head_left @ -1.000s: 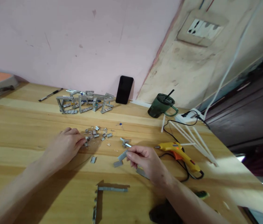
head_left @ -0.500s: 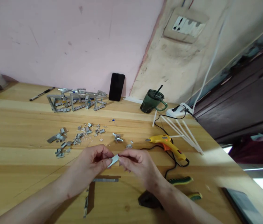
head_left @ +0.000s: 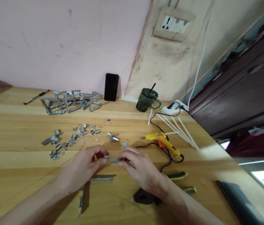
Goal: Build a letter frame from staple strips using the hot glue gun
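Observation:
My left hand [head_left: 92, 162] is closed, thumb and forefinger pinching a small pale piece, of which only an edge shows at the fingertips. Close beside it, my right hand [head_left: 138, 164] pinches one end of a short flat grey strip [head_left: 114, 160] that points toward the left fingertips. A gap separates the strip from the left hand. On the wood below lies a thin grey bar [head_left: 101, 179], with a second narrow bar [head_left: 80, 203] set roughly at a right angle to it. Beyond the hands sits a small grey assembled piece [head_left: 112, 137].
Scattered small grey pieces [head_left: 75, 137] lie left of centre, with grey frames [head_left: 73, 101] behind. To the right are a yellow glue gun [head_left: 162, 142], white glue sticks [head_left: 178, 131], a green mug [head_left: 146, 100] and green-handled pliers [head_left: 177, 175], partly under my right forearm. A phone [head_left: 111, 87] leans against the wall.
Half a second ago both hands held one pale strip between them. Now they are slightly apart, a small piece in the left and a grey strip in the right. The view has shifted somewhat.

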Tool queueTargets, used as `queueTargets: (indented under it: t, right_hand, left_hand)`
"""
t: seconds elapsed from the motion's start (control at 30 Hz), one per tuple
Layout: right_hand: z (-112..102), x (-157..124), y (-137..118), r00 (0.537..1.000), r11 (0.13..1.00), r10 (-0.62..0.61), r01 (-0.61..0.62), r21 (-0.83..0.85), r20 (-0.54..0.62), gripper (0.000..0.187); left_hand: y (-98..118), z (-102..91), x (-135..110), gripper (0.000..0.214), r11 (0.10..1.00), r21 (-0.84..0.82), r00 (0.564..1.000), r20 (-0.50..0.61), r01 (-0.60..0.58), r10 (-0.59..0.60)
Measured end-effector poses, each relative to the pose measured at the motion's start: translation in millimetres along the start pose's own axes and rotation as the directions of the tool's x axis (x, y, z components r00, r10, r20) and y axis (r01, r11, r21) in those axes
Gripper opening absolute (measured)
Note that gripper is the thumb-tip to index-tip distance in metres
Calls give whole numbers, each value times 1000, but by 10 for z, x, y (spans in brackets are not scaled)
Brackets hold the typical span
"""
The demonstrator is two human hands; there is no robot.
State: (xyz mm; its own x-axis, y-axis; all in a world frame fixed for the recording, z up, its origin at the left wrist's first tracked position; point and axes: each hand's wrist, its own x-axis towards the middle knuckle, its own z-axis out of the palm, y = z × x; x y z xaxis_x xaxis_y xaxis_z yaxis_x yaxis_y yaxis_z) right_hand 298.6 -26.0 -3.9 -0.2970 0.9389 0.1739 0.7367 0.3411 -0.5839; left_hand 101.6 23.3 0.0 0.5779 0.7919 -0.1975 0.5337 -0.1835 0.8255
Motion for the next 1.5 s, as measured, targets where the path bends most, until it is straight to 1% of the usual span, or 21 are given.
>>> queueTargets:
  t: [0.03, 0.07, 0.1, 0.17, 0.2, 0.33, 0.5, 0.7, 0.97, 1.13, 1.3, 1.4, 1.5]
  right_hand:
    - [-1, 20, 43, 1000, 996, -1, 2, -86, 13, 10]
    - [-3, 44, 82, 999, 985, 4, 4, -170, 42, 11]
    - [-3, 70, 115, 997, 971, 11, 8, -240, 77, 11]
    - [5, 123, 163, 989, 944, 24, 26, -328, 148, 13]
    - [15, 147, 178, 985, 936, 24, 37, -351, 170, 14]
    - [77, 213, 189, 975, 927, 18, 66, -369, 221, 15]
    - [111, 241, 187, 966, 923, 6, 94, -374, 258, 15]
    - [139, 259, 218, 957, 906, -2, 124, -404, 288, 14]
    - [182, 256, 219, 961, 885, -34, 156, -438, 274, 15]
    - [195, 255, 217, 966, 881, -38, 154, -448, 257, 13]
    - [216, 263, 204, 966, 880, -41, 155, -449, 254, 12]
    - [154, 270, 195, 971, 912, -28, 122, -391, 238, 12]
    - [3, 277, 208, 990, 954, 5, 37, -298, 141, 14]
  left_hand:
    - [-13, 0, 33, 17, 982, 187, 999, -30, -20, 26]
    - [-28, 8, 73, 16, 935, 353, 998, -36, -43, 60]
    - [-46, 21, 118, 16, 873, 484, 996, -27, -63, 87]
    - [-87, 53, 207, 16, 806, 587, 995, -14, -75, 103]
    - [-106, 67, 246, 16, 793, 605, 995, -15, -73, 103]
    - [-160, 65, 322, 11, 771, 630, 993, 10, -96, 115]
    - [-215, 7, 289, 7, 771, 625, 991, 42, -123, 124]
    - [-270, 16, 307, 7, 765, 624, 987, 78, -158, 140]
    - [-294, 25, 320, 14, 767, 613, 981, 93, -189, 168]
    - [-310, 67, 322, 8, 761, 615, 975, 69, -208, 211]
    - [-340, 109, 317, 8, 768, 598, 966, 46, -230, 253]
    - [-346, 113, 311, 9, 769, 596, 965, 37, -231, 261]
    - [-336, 103, 306, 10, 774, 596, 969, 29, -213, 245]
